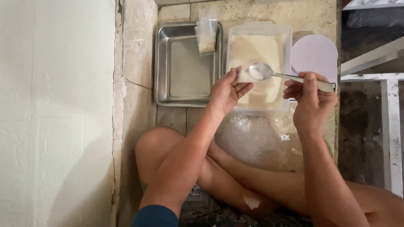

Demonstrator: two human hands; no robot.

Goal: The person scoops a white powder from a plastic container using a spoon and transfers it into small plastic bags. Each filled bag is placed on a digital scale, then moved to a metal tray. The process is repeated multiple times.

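Fingers of the left hand (227,90) pinch a small clear packet (244,76) open, mouth up, so it sits right under the metal spoon (269,73). Right hand (309,98) grips the spoon handle, bowl level over the clear plastic tub (287,42) of pale powder. At 10 o'clock from the tub, a filled packet (207,37) leans on the steel tray (162,63); a round lilac lid (314,52) sits at 3 o'clock.

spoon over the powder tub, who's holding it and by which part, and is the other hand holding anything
The right hand holds the spoon by its handle end. The left hand pinches a small clear bag at its top, by the spoon's bowl.
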